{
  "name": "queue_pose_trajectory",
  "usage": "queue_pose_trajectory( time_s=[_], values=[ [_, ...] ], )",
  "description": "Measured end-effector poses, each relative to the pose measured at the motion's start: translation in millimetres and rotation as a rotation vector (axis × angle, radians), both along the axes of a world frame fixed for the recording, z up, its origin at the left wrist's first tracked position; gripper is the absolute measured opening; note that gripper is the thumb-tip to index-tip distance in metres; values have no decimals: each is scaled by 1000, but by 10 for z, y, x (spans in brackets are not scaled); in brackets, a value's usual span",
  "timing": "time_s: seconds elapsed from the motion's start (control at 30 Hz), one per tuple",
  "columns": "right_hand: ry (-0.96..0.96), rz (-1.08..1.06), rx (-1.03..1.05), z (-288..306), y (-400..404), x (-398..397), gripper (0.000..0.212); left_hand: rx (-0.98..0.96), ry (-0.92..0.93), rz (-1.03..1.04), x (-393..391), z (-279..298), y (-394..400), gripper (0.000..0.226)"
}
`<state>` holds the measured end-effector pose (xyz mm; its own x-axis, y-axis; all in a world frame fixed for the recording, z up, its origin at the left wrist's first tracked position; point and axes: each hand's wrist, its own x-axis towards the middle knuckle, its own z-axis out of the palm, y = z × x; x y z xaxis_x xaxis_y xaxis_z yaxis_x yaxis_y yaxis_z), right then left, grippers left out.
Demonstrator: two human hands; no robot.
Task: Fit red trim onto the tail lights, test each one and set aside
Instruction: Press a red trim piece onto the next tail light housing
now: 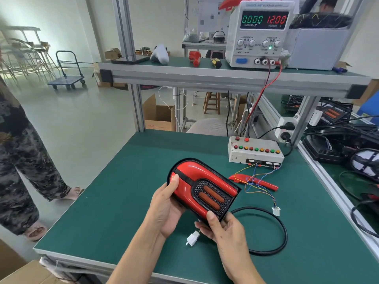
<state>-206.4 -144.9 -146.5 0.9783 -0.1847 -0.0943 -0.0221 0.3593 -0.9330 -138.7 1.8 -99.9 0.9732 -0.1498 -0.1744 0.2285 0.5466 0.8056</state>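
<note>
I hold a tail light above the green bench, a black housing with a glossy red U-shaped trim and two orange lenses in a mesh panel. My left hand grips its left edge, thumb pressed on the red trim. My right hand grips the near lower corner, thumb on the trim's end. The light's black cable loops to the right, and its white connector hangs below my right hand. A loose red trim piece lies farther back under coloured wires.
A grey test box with rows of coloured buttons stands behind, its wire lead ending in a white plug. A power supply on the upper shelf reads 12.00 V. More tail lights are piled at the right. A person stands left.
</note>
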Motion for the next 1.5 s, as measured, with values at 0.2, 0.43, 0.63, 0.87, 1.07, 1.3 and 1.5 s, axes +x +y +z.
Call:
queue_pose_trajectory(
  time_s=[0.2, 0.43, 0.63, 0.87, 1.07, 1.3, 1.5],
  values=[
    [-6, 4, -26, -25, 11, -7, 42, 11, -7, 26, -10, -16, 31, 49],
    [1, 32, 39, -41, -12, 1, 43, -12, 14, -1, 24, 12, 43, 47],
    [-15, 38, 52, -57, -16, 15, 43, -56, 29, 16, 7, -23, 26, 44],
    [-5, 38, 42, -30, -18, 12, 43, -52, 28, 51, -7, 3, -14, 45],
    [36, 7, -4, 16, 0, 30, 27, -61, 48, 113, -39, -5, -68, 45],
    [59, -125, -124, 26, 91, 79, 38, -148, 34, 76, -142, -86, -101, 54],
    [162, -116, -619, 96, -11, 5, 44, -142, 84, 188, -97, -159, -68, 56]
  ],
)
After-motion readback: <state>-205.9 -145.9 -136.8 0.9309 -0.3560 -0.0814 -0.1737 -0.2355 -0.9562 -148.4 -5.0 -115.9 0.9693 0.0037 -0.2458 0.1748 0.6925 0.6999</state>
